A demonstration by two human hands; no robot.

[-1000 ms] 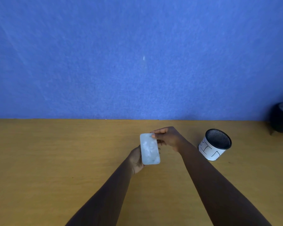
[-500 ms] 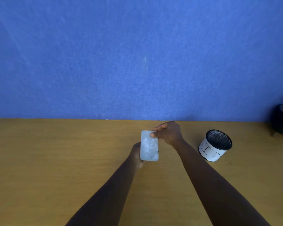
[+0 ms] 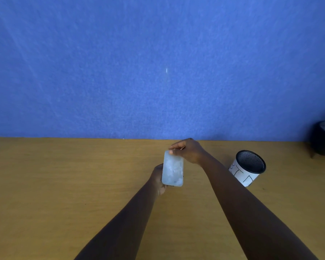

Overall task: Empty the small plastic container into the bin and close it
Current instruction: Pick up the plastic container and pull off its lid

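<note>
A small translucent plastic container (image 3: 172,170), its lid seemingly still on, is held upright above the wooden table (image 3: 64,184), cradled from behind in the left hand (image 3: 159,182) while the right hand (image 3: 189,152) has risen over the past second to pinch its top corner. That shift suggests the lid is about to be pried open. The mesh bin (image 3: 249,167), nearby to the right, has apparently received nothing yet.

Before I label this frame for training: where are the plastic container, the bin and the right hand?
plastic container (image 3: 172,170): head view, middle of its frosted flat face.
bin (image 3: 242,175): head view, white labelled side wall.
right hand (image 3: 189,151): head view, back of the hand, fingers at the container's top edge.
</note>
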